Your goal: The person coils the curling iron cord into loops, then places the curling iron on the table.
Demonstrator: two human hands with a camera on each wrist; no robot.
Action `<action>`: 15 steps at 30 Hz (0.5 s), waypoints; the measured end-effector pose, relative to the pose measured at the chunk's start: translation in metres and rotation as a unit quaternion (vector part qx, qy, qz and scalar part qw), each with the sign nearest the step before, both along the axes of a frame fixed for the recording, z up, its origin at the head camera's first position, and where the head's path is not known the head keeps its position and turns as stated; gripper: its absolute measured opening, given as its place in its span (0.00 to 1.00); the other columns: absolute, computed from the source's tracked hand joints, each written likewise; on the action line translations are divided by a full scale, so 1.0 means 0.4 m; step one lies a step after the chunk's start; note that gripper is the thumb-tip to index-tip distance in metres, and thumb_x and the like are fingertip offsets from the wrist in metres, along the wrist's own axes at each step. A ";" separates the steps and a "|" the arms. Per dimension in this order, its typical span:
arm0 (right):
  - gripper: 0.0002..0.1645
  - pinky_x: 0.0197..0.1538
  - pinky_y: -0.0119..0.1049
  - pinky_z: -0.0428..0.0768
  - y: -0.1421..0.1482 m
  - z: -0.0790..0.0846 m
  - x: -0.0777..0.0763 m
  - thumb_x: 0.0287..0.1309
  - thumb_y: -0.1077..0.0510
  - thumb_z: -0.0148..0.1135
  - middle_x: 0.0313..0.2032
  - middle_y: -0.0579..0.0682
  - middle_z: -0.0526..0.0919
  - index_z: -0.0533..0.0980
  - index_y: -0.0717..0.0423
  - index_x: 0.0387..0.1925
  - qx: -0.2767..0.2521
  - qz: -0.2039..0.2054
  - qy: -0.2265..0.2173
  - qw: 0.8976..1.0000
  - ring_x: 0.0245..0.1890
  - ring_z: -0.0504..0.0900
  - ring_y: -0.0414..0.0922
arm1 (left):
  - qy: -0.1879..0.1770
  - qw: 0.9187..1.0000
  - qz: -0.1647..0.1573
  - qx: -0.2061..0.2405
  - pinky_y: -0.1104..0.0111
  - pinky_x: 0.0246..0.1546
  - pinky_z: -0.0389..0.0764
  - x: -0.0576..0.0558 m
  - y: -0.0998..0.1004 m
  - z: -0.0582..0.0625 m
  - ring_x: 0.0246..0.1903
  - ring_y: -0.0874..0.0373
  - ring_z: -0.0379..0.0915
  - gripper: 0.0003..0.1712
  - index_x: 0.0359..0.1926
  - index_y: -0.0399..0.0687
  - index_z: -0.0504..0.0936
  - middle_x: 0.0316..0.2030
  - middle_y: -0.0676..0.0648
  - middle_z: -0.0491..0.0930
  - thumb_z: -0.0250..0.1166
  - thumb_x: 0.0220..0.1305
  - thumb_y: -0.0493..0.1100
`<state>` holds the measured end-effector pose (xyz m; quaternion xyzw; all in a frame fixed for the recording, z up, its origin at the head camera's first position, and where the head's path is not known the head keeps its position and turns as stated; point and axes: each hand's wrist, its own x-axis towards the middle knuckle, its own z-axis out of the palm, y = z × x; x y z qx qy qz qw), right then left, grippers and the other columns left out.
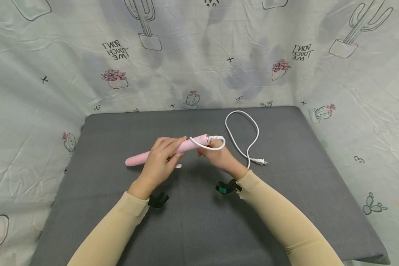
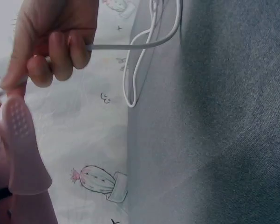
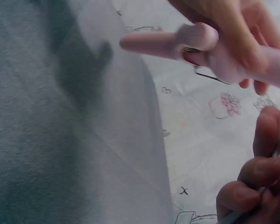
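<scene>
A pink curling iron (image 1: 137, 159) is held up over the grey table, its barrel end toward the left. My left hand (image 1: 158, 159) grips it around the middle; its clamp lever (image 2: 21, 128), with raised dots, shows in the left wrist view. My right hand (image 1: 219, 158) is beside the handle's cord end. In the left wrist view its fingers curl around the white power cord (image 2: 126, 47). Near the handle the cord bends back in a loop. The right wrist view shows the barrel (image 3: 149, 42) beyond the left fingers.
The cord's far part lies looped on the grey table (image 1: 193, 229), with a two-pin plug (image 1: 261, 161) to the right of my right hand. A cactus-print cloth (image 1: 199, 66) hangs behind the table and along both sides. Dark wrist mounts (image 1: 158, 200) sit at both sleeve ends.
</scene>
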<state>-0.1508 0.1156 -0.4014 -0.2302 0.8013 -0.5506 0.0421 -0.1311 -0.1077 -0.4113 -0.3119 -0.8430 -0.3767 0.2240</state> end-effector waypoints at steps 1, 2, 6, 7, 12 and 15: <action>0.10 0.23 0.32 0.62 -0.003 -0.016 -0.003 0.67 0.63 0.56 0.23 0.50 0.79 0.81 0.61 0.33 0.007 -0.007 -0.003 1.000 0.18 0.63 0.39 | -0.003 1.000 0.014 0.005 0.59 0.48 0.70 -0.001 0.001 0.000 0.52 0.52 0.68 0.30 0.63 0.53 0.76 0.49 0.50 0.80 0.71 0.58 0.39; 0.10 0.23 0.32 0.62 -0.006 -0.029 -0.005 0.68 0.60 0.56 0.24 0.49 0.79 0.82 0.59 0.37 0.011 -0.013 -0.002 1.000 0.18 0.63 0.40 | -0.007 1.000 0.027 0.009 0.59 0.47 0.71 -0.001 0.001 0.000 0.51 0.52 0.68 0.30 0.63 0.52 0.76 0.49 0.50 0.80 0.71 0.58 0.39; 0.15 0.21 0.34 0.64 -0.015 -0.059 -0.005 0.70 0.54 0.54 0.25 0.45 0.80 0.82 0.52 0.50 0.025 -0.019 0.020 0.999 0.18 0.67 0.42 | -0.018 0.998 0.060 0.019 0.59 0.46 0.72 -0.005 0.000 0.002 0.52 0.52 0.68 0.30 0.63 0.52 0.76 0.50 0.50 0.80 0.71 0.59 0.40; 0.15 0.20 0.34 0.64 -0.017 -0.065 -0.004 0.70 0.54 0.54 0.24 0.45 0.80 0.82 0.51 0.51 0.025 -0.022 0.024 0.999 0.18 0.68 0.42 | -0.019 0.997 0.066 0.022 0.59 0.45 0.73 -0.005 -0.002 0.003 0.52 0.52 0.68 0.30 0.63 0.52 0.76 0.51 0.49 0.80 0.71 0.59 0.40; 0.15 0.23 0.33 0.66 -0.018 -0.085 0.001 0.71 0.53 0.53 0.23 0.44 0.78 0.82 0.53 0.47 0.021 -0.022 0.023 0.999 0.21 0.71 0.45 | -0.010 0.994 0.100 0.044 0.60 0.41 0.73 -0.011 -0.012 0.011 0.51 0.50 0.69 0.30 0.62 0.53 0.77 0.50 0.48 0.81 0.71 0.58 0.40; 0.15 0.24 0.33 0.68 -0.015 -0.093 0.004 0.71 0.54 0.53 0.22 0.44 0.76 0.82 0.55 0.47 0.022 -0.021 0.023 0.999 0.24 0.74 0.44 | -0.008 0.993 0.107 0.048 0.59 0.43 0.72 -0.015 -0.017 0.012 0.50 0.50 0.69 0.30 0.62 0.54 0.77 0.49 0.48 0.81 0.71 0.58 0.39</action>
